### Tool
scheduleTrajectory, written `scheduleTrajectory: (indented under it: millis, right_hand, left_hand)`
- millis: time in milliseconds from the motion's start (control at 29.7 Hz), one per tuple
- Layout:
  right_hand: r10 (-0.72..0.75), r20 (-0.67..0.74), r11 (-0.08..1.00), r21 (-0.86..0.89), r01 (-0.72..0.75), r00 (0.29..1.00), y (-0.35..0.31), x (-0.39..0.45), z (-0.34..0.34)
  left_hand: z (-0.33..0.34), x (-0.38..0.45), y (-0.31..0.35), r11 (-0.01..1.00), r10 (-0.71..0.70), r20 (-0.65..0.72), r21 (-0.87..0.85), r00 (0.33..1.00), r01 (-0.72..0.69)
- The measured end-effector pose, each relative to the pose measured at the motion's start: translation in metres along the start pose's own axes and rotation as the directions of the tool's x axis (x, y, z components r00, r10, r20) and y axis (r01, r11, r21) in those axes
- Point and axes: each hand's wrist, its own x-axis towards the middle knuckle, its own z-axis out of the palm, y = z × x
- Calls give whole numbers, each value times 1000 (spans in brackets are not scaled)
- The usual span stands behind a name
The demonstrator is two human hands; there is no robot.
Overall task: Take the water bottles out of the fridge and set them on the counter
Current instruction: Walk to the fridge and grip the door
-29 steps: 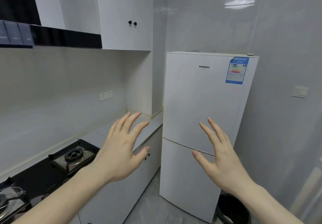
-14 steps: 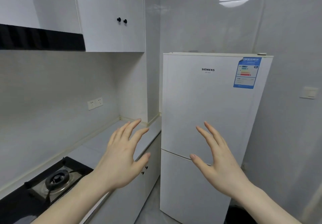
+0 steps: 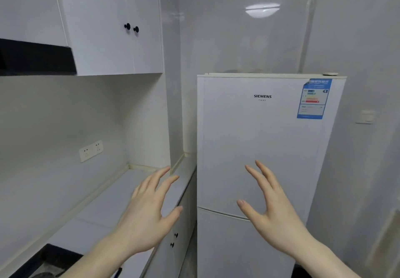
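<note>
The left hand (image 3: 145, 217) and right hand (image 3: 272, 213), low in the frame, are raised with fingers spread, holding nothing. Behind them, right of centre, stands the closed tall white 2-door fridge (image 3: 259, 148); the pale grey counter (image 3: 112, 204) lies lower left.

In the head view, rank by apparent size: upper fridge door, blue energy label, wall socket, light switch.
1. Upper fridge door
2. Blue energy label
3. Wall socket
4. Light switch, though it looks close to the socket, and distance differs.
</note>
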Motion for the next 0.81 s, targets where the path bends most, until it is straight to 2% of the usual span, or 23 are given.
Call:
scheduleTrajectory:
  millis: [438,641,809]
  right_hand:
    - [69,-107,997,-37,-74,992,57,71,-6]
    - [79,-103,996,-29,-82,992,115,111,-15]
    - [79,-127,996,-25,-83,989,174,159,-26]
  left_hand:
    - [43,128,-9,990,109,1,-85,994,-108]
    - [88,192,-9,986,65,15,-152,998,-62]
    - [128,258,-20,979,-51,13,-198,999,53]
